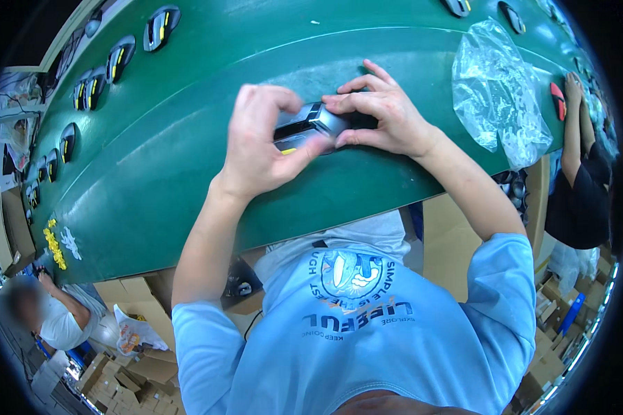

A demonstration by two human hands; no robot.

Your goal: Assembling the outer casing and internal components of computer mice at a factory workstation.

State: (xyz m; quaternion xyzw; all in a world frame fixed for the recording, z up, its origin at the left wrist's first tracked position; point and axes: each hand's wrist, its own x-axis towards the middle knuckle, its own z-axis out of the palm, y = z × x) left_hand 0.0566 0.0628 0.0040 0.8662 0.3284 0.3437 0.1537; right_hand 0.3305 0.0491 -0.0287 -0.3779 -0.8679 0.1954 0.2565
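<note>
A grey and black computer mouse [306, 124] with a yellow side strip lies between my two hands, just over the green surface. My left hand [256, 142] wraps its left end, the thumb pressed along the near side; this hand is slightly blurred. At the other end, my right hand [384, 114] grips the mouse between thumb and fingers. Parts of the mouse are hidden behind my fingers.
Several similar mice [160, 29] stand along the far left of the green work surface [367, 41]. Yellow pieces [54, 245] and white pieces [70, 243] lie at the left end. A clear plastic bag [498, 90] lies right. Co-workers sit left [62, 315] and right [580, 200].
</note>
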